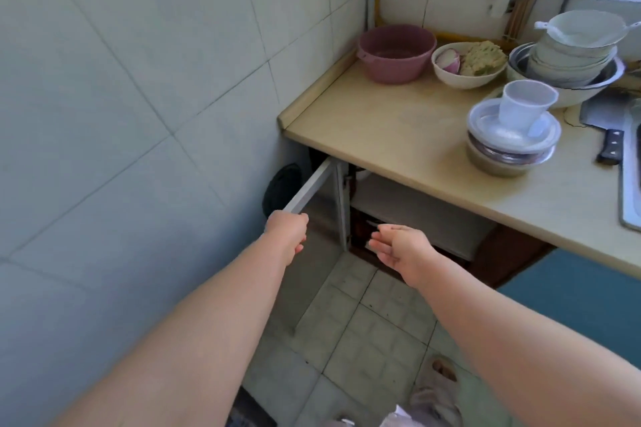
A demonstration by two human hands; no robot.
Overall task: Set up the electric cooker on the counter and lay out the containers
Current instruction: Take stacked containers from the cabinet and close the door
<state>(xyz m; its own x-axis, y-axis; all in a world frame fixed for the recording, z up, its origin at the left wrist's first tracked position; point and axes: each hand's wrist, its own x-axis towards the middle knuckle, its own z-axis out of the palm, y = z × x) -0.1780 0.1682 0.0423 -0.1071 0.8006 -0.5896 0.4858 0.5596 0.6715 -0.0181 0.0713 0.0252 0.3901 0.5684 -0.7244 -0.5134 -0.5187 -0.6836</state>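
The left hand [287,231] gripped the edge of the cabinet door [314,186] at centre frame; the right hand [399,246] hung spread and empty beside it. Stacked containers [512,135] sat near the surface [381,121] front edge, open room leftward. The cabinet interior was too dark to make out.

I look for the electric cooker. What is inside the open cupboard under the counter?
The left hand holds the cupboard door open. Inside shows a pale shelf and dark space below it. No cooker is visible; the counter and shadow hide the rest.
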